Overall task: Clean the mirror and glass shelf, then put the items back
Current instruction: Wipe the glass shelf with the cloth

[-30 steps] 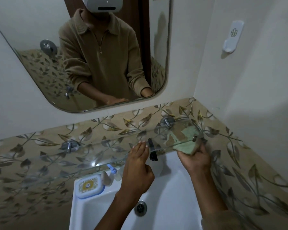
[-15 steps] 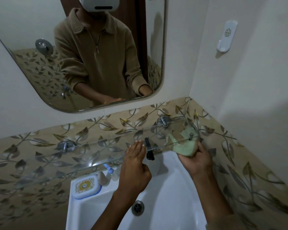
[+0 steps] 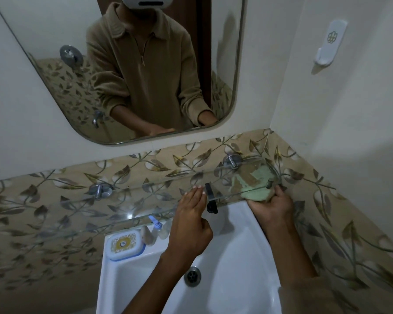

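Glass shelf under flat-fingered left hand; right hand gripping green cloth at its end.

A mirror hangs on the wall above a glass shelf, which runs along the tiled wall to the right-hand corner. A sink sits below and in front of the shelf. On the sink's back left rim lies a soap box, with a small bottle just to its right. The left hand touches the shelf's front edge near the middle. The right hand holds a cloth against the shelf's right end. A wall hook is mounted high on the right wall.
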